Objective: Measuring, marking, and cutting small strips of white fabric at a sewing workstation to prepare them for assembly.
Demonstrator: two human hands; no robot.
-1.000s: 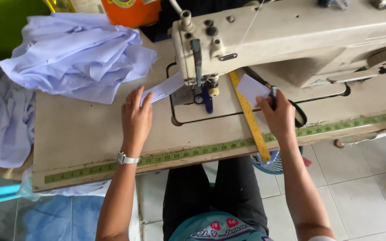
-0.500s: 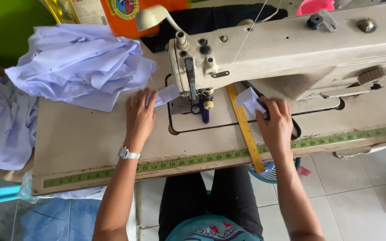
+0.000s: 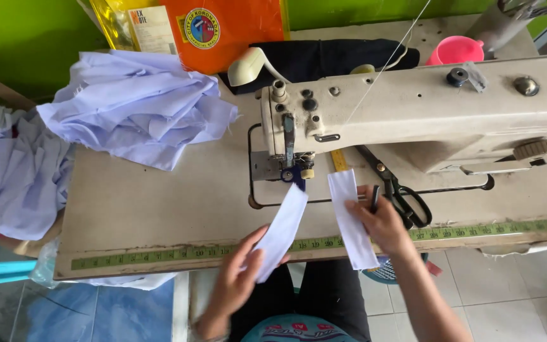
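**Two white strips at the sewing machine**

Beige and worn, the sewing table (image 3: pixel 159 215) carries a green tape measure (image 3: pixel 172 256) along its front edge and a cream industrial sewing machine (image 3: pixel 413 114) across the right. The left hand (image 3: pixel 238 278) pinches the lower end of a white fabric strip (image 3: pixel 284 229), which slants up toward the presser foot (image 3: pixel 295 174). The right hand (image 3: pixel 381 221) grips a second white strip (image 3: pixel 349 218) near its middle, fingers curled, with a small dark tool tucked between them. Both strips look light, thin and limp, likely best held at the ends, flat. Both forearms reach in from the near edge. Black scissors (image 3: pixel 400 190) lie just beside the right hand. Pale blue garments (image 3: pixel 140 114) are heaped at the left.
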